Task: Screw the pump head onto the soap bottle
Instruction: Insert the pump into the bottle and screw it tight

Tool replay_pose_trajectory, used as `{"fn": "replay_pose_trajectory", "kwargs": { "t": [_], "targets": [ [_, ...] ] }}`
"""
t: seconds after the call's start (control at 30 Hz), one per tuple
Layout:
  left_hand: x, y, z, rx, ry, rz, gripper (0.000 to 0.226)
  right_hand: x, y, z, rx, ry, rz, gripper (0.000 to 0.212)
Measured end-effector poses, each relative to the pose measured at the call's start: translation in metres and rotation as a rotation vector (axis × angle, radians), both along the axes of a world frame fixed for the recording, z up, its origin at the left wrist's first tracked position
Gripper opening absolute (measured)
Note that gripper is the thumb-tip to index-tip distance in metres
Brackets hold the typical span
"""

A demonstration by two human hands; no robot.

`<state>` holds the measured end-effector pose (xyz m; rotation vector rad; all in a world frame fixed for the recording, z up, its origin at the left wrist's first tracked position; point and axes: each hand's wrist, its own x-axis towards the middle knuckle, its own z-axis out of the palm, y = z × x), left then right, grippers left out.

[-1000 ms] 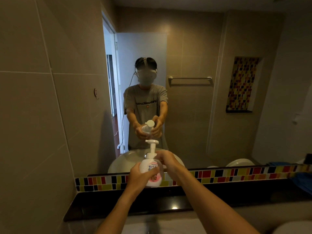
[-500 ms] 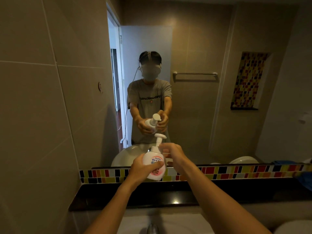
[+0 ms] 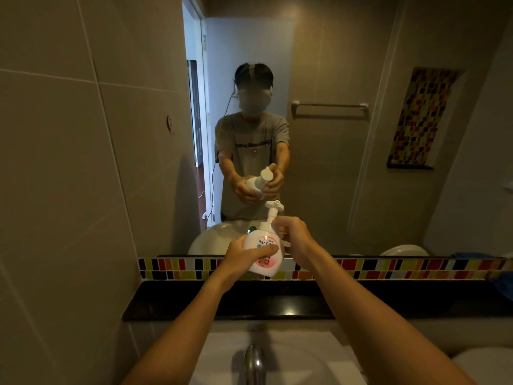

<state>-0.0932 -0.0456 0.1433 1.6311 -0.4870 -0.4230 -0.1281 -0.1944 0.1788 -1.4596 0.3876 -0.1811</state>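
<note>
The soap bottle [image 3: 263, 252] was an opaque white, rounded container, so nothing of its contents could be told; below it, at the near edge of the view, the white washbasin [image 3: 222, 354] held only its chrome tap [image 3: 254, 362]. The bottle carried a pink-and-white label with Japanese lettering on its front and was tilted, its base toward the near left and its neck leaning to the far right. The white pump head [image 3: 273, 208] sat on the neck, its stem upright along the bottle's axis and its flat nozzle cap uppermost. The bottle was held in mid-air in front of the mirror [image 3: 333, 134], above the black counter ledge [image 3: 277, 301] and level with the strip of coloured mosaic tiles [image 3: 388, 269]. The left hand [image 3: 244, 259] was wrapped around the body of the bottle from the left, thumb laid across the label and fingers curled behind. The right hand [image 3: 294, 234] was curled at the bottle's shoulder on the right side, its fingertips closed on the collar at the base of the pump. The mirror showed the person's reflection gripping the same bottle with both hands.
</note>
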Motion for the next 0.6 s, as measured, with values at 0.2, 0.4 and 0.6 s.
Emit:
{"fn": "replay_pose_trajectory", "kwargs": {
  "t": [0.2,0.4,0.6],
  "targets": [
    [0.005,0.001,-0.006,-0.001,0.040,-0.029,0.051,0.003,0.001,0.002,-0.044,-0.023,0.048,0.018],
    [-0.001,-0.014,-0.025,0.141,-0.204,0.238,0.057,0.007,0.010,-0.009,-0.152,-0.020,-0.073,0.002],
    [-0.016,-0.033,-0.035,0.203,-0.275,0.439,0.066,0.010,0.015,-0.019,-0.226,0.021,-0.140,0.007]
  ]
}}
